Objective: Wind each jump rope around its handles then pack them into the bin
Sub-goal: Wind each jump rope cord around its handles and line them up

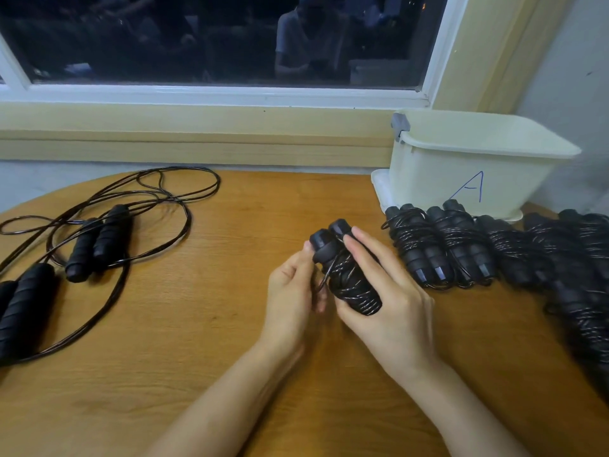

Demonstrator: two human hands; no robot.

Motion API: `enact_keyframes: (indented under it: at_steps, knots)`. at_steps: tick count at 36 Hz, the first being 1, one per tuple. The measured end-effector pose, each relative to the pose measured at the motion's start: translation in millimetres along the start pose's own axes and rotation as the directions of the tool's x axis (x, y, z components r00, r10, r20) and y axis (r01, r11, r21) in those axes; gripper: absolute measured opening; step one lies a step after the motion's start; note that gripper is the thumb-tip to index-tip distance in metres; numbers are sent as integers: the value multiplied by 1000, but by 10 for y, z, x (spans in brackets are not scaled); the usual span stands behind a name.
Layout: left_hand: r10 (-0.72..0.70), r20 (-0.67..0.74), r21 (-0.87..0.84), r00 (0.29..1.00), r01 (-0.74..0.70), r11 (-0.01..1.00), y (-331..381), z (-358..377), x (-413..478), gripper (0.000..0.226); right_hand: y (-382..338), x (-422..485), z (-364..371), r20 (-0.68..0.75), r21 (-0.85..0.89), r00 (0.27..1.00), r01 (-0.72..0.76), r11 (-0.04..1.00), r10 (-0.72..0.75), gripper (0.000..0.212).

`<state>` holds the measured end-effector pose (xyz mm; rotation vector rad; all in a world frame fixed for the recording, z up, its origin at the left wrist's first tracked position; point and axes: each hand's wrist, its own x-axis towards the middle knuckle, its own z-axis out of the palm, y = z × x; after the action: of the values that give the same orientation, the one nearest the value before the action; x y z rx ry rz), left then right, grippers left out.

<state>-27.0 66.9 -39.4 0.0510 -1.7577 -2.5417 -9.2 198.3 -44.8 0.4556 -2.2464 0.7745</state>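
Nearest, on the wooden table (197, 341), our two hands meet around one jump rope (349, 278), lifted just above the middle of the tabletop; its two black handles lie side by side, the long axis running from the near right to the far left, capped ends pointing away from us; thin black cord is wound many times round the lower half, glinting in places, and one loose loop (324, 280) hangs out on the left side. Our right hand (392, 298) clasps the bundle, fingers laid over the top and thumb underneath; our left hand (291, 291) has its thumb pressed against the nearer cap and its fingers curled in by the loose loop, though we cannot tell whether they pinch it.

To the left lie two unwound ropes, four handles in two pairs (99, 240) (28, 308), their cords (158, 192) sprawled in tangled loops. To the right a row of wound bundles (438, 249) lies close together, caps toward the bin; we count at least five, but the rightmost blur together.

Beyond them stands one cream bin (428, 173), marked with a blue A (471, 189); behind everything is a dark window (214, 37).
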Motion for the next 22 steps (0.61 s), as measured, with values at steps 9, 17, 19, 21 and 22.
enact_keyframes:
  at_steps: [9,17,19,21,22]
  knots:
    - [406,158,488,900,-428,761,-72,24,-128,42,123,40,-20,-3,167,995,-102,981,104,72]
    - [508,418,619,753,-645,448,-101,-96,-71,26,159,20,-47,-20,107,997,-66,992,69,67]
    - [521,365,659,772,-609,441,-87,-135,-32,33,168,20,-40,-22,36,999,-46,998,47,72]
    - [499,235,704,834,-500,505,-43,-190,27,52,163,22,-40,-29,-58,999,-27,998,25,80]
    - [479,176,726,860,-442,527,0,-209,47,58,150,17,-38,-32,-106,999,-11,994,7,82]
